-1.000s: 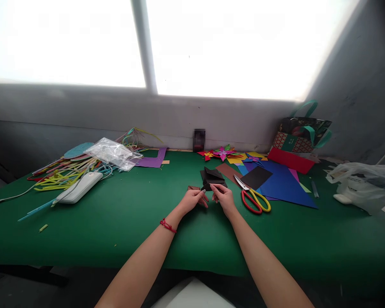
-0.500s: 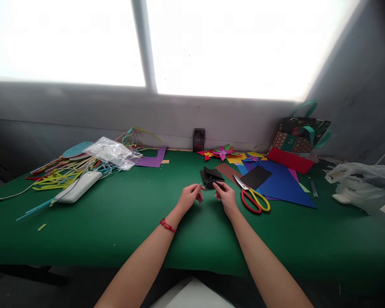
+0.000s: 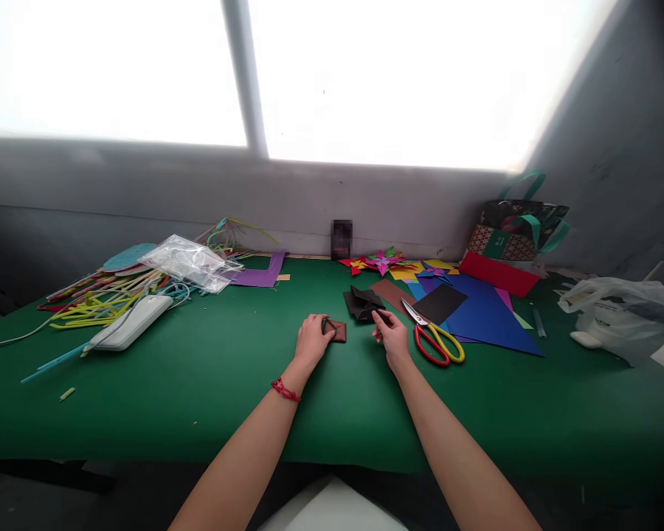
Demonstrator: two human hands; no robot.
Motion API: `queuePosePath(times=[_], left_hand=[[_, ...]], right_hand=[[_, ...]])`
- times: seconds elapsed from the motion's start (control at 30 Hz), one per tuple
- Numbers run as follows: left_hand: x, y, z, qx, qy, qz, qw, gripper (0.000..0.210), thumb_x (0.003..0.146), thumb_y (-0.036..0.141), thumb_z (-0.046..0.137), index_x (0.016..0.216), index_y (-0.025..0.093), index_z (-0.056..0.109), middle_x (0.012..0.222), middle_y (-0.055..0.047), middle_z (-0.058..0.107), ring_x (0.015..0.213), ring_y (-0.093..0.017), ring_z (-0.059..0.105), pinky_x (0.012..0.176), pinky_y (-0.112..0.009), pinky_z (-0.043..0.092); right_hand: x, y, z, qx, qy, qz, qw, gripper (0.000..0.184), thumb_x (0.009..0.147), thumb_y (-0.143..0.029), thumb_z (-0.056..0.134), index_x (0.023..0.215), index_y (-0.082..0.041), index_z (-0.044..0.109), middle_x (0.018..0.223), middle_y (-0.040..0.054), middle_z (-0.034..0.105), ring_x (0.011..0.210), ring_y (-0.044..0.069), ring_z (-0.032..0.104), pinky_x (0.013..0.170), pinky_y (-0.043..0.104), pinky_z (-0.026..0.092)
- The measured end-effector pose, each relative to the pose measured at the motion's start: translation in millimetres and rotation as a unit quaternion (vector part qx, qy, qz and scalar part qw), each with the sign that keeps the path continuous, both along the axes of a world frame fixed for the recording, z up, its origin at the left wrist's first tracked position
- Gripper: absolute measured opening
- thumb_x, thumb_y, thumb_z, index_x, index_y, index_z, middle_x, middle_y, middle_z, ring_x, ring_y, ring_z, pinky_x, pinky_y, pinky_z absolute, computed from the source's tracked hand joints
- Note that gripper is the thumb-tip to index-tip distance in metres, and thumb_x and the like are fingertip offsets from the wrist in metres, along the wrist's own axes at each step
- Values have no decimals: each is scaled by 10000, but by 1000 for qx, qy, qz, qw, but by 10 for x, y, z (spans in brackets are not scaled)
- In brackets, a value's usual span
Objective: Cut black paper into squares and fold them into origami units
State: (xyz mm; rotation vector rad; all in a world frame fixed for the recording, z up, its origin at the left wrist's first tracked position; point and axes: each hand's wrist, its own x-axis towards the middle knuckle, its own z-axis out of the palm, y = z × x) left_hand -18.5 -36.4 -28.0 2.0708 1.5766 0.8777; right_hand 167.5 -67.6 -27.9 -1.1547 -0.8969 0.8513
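My left hand (image 3: 310, 341) rests low over the table, thumb and fingers gripping the left side of a small folded brown paper (image 3: 340, 332). Part of that paper is hidden under the fingers. To its right, my right hand (image 3: 390, 336) is closed in a pinch. Something dark shows by its fingertips, but I cannot make out what it is. Just beyond the two hands lies a folded black paper piece (image 3: 361, 304) with raised flaps. Scissors (image 3: 434, 341) with one red and one yellow handle lie right of my right hand.
Flat black (image 3: 441, 303), brown and blue paper (image 3: 490, 313) sheets overlap at right. Bright folded paper flowers (image 3: 384, 262) lie against the wall. Pipe cleaners (image 3: 99, 306), a clear plastic bag (image 3: 191, 262) and a white device (image 3: 130, 324) are left. A plastic bag (image 3: 625, 317) stands far right.
My left hand has moved slightly left and down onto the table, and the folded brown paper now shows beside it. My right hand stays pinched, close to where it was.
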Motion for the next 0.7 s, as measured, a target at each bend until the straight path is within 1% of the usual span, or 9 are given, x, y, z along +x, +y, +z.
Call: queuePosePath(times=[0.07, 0.13, 0.23, 0.3, 0.37, 0.43, 0.5, 0.6, 0.7], left_hand=[[-9, 8, -4, -2, 9, 23, 1000, 359, 686, 281, 581, 1029, 182, 544, 1076, -108, 519, 1012, -259, 465, 800, -317, 351], [-21, 21, -13, -7, 10, 42, 999, 313, 661, 309, 601, 940, 171, 566, 1075, -115, 511, 1019, -271, 457, 798, -322, 349], [-16, 40, -33, -14, -33, 63, 997, 292, 600, 311, 650, 835, 171, 549, 1019, -101, 527, 990, -263, 475, 766, -314, 369], [16, 45, -46, -21, -114, 48, 992, 293, 600, 272, 649, 843, 178, 515, 934, -70, 558, 897, -220, 525, 710, -292, 397], [66, 44, -57, -31, -209, 10, 977, 268, 623, 229, 628, 847, 186, 488, 830, -35, 581, 779, -171, 557, 647, -264, 420], [117, 43, -60, -59, -292, -28, 954, 250, 634, 224, 620, 834, 184, 476, 764, -21, 589, 704, -151, 565, 587, -247, 436], [148, 45, -50, -105, -357, -50, 927, 251, 639, 263, 622, 826, 171, 483, 762, -37, 598, 688, -157, 571, 535, -241, 445], [138, 53, -13, -140, -403, -58, 903, 272, 644, 326, 622, 831, 148, 535, 780, -61, 610, 714, -169, 577, 513, -230, 445], [103, 57, 18, -131, -399, -54, 906, 291, 640, 360, 628, 829, 145, 574, 769, -56, 613, 717, -167, 575, 496, -213, 427]], right_hand=[[-3, 1, -2, 0, 3, 1, 1000, 438, 619, -481, 647, 895, -150, 566, 500, -14, 528, 412, 118, 507, 354, 213, 383], [-6, -1, -2, 2, 6, -6, 1000, 425, 612, -485, 649, 864, -155, 561, 558, 2, 546, 452, 136, 545, 356, 217, 400], [-8, -6, 1, 7, 6, -15, 1000, 419, 610, -492, 647, 842, -155, 557, 666, 31, 566, 502, 156, 586, 354, 219, 419], [-11, -8, 3, 9, 6, -15, 1000, 417, 618, -493, 639, 849, -157, 553, 747, 48, 571, 540, 170, 608, 351, 215, 428], [-14, -9, 6, 11, 8, -12, 1000, 408, 630, -488, 629, 860, -162, 545, 809, 56, 566, 573, 181, 623, 347, 210, 433], [-20, -10, 8, 16, 5, -9, 1000, 393, 643, -479, 622, 868, -167, 541, 845, 57, 560, 594, 186, 629, 349, 208, 438], [-26, -11, 12, 23, -7, 0, 1000, 389, 649, -473, 617, 881, -168, 548, 853, 59, 564, 606, 186, 629, 359, 213, 448], [-36, -17, 21, 26, -24, 7, 999, 424, 644, -482, 610, 917, -161, 570, 803, 60, 582, 609, 190, 623, 368, 223, 453], [-47, -23, 35, 27, -28, 11, 999, 441, 644, -478, 613, 938, -150, 589, 722, 52, 593, 585, 181, 610, 374, 226, 439]])
